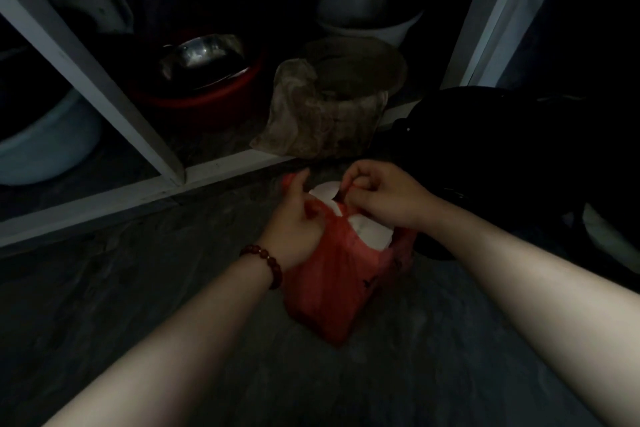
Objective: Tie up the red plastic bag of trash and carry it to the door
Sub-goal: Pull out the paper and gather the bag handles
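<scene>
L hand (298,218) & R hand (384,198) each pinch a top flap of the red bag (339,288), fingers curled tight. Bag sits on the floor (138,288) right under both hands, w/ white trash (370,234) showing btw them. L wrist has a bead bracelet (265,263).

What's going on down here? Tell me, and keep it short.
A person is bent over a red plastic bag that sits on the grey floor beside a white cabinet frame. The left hand grips one handle of the bag and the right hand pinches the other, both pulled up above the opening. The bag is not yet knotted: its mouth gapes and white trash shows inside. It has not been lifted.
</scene>
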A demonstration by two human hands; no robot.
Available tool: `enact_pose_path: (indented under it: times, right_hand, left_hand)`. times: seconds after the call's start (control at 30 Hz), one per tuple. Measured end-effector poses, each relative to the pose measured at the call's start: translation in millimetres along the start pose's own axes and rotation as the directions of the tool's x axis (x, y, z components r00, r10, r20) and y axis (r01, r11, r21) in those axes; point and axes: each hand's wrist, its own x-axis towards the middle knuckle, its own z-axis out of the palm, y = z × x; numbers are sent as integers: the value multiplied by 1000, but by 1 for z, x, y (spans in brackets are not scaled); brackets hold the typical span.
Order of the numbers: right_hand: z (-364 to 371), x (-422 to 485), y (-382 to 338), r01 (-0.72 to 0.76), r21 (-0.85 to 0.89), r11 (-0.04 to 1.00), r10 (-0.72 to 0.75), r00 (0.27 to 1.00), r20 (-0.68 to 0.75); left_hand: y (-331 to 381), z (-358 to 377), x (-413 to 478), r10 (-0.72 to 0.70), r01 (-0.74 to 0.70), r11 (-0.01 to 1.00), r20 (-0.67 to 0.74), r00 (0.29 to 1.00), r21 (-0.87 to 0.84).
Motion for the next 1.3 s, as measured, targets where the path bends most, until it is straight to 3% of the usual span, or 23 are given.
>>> enact_pose_path:
  times: [0.13, 0.3, 0.43, 0.57, 0.9, 1.07, 1.3]
  right_hand:
    - [1, 0, -1, 33, -6, 999, -33, 999, -20]
    - [5, 2, -3, 99, -45, 994, -102, 992, -76]
    - [9, 3, -6, 98, -133, 986, -110, 991, -81]
    - [12, 4, -11, 60, -108, 992, -77, 985, -154]
    - [11, 9, -15, 126, -69, 990, -137, 973, -187]
    - [3, 7, -23, 157, -22, 987, -157, 952, -263]
    - [-14, 6, -54, 157, -12, 988, -155, 958, -242]
  left_hand:
    - [13, 0, 6, -130, 92, 951, -112, 985, -295]
    - [19, 0, 7, -227, 101, 880, -224, 948, -464]
    - [22, 2, 2, -94, -1, 935, -250, 964, -355]
    - [23, 5, -1, 5, -79, 955, -252, 968, -284]
    - [29, -4, 7, 55, -126, 971, -323, 945, -204]
    - [35, -11, 6, 130, -170, 982, -358, 925, -82]
    - [66, -23, 5, 143, -161, 983, -181, 973, -88]
